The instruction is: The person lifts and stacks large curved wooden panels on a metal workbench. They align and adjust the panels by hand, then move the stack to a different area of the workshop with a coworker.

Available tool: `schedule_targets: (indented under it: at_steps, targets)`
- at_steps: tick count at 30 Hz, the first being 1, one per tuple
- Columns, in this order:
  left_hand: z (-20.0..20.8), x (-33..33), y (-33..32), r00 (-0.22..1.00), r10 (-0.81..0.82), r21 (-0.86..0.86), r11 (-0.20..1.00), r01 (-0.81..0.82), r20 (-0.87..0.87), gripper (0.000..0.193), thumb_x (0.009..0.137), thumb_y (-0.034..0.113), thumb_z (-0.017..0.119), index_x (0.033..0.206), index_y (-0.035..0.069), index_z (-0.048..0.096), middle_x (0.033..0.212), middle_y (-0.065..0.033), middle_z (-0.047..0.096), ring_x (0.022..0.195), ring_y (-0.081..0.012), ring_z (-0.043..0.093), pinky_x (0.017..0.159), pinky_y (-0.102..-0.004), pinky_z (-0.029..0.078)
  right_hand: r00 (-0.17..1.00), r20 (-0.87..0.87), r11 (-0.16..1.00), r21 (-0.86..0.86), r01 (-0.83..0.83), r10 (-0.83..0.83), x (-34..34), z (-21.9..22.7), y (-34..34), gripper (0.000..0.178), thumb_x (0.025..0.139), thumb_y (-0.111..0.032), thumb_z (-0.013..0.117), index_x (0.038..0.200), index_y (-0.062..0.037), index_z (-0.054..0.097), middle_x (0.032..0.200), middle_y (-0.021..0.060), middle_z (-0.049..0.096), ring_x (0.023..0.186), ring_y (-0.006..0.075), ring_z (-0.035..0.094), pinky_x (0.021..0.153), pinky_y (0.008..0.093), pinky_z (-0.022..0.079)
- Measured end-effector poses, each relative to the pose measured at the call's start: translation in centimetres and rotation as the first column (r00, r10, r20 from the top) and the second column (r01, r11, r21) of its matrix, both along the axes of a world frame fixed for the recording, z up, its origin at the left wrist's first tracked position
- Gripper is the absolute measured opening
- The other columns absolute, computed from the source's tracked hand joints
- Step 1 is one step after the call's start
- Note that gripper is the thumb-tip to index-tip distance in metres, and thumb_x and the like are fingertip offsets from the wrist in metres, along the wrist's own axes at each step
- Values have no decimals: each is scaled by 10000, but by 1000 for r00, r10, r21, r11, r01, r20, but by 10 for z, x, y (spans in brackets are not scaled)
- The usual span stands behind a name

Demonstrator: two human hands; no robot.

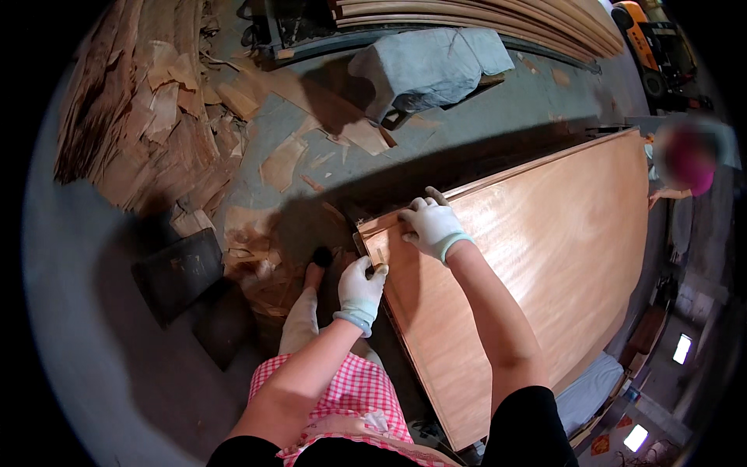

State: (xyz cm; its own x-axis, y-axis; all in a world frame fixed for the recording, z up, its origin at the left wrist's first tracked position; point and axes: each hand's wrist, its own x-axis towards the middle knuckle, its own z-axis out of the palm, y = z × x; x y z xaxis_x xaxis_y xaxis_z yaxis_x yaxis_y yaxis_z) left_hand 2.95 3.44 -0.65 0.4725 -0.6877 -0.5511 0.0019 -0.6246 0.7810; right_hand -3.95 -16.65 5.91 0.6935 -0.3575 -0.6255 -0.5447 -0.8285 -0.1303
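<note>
On the near corner of the big, flat, reddish-brown sheet of thin wood (529,257), seen from the head camera, I see both of my hands in white gloves. My right hand (430,226) lies flat on the sheet, fingers spread wide, pressing down and holding nothing. My left hand (360,286) is curled shut around a small pale stick-like tool (379,263) whose tip touches the sheet's edge. The sheet lies on a stack, and it reaches far off toward another person in a pink cap (691,165) at the far end.

I think the thin corner could crack or split if the tool digs in too hard. The tool could also slip off the edge and poke my right hand, which sits just beside it. Torn brown wood scraps (148,117) lie all over the grey floor (101,335) near my foot, so I could trip.
</note>
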Motion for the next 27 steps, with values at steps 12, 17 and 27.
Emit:
schedule_targets:
  at_steps: [12, 17, 27]
  targets:
    - [32, -1, 8, 995, -75, -31, 997, 77, 63, 327, 799, 187, 714, 1063, 9, 639, 908, -170, 630, 799, -320, 623, 745, -387, 506, 919, 393, 989, -143, 43, 16, -64, -10, 35, 548, 839, -176, 613, 1366, -111, 475, 1398, 121, 473, 1333, 282, 396, 1153, 449, 250]
    - [23, -6, 14, 979, -2, -212, 976, 46, 204, 182, 811, 146, 685, 931, 14, 653, 877, -152, 632, 812, -321, 620, 725, -384, 490, 881, 467, 979, -132, 155, -77, -67, -10, 40, 536, 829, -145, 608, 1351, -117, 489, 1333, 124, 519, 1287, 289, 441, 1148, 470, 249]
    - [40, -4, 16, 917, -198, -331, 889, 317, 346, 178, 798, 120, 673, 940, 15, 650, 892, -146, 642, 811, -333, 626, 718, -424, 519, 927, 351, 976, -118, 185, -133, -63, 6, 41, 535, 756, -95, 621, 1285, -144, 560, 1277, 116, 556, 1215, 281, 494, 1164, 481, 194]
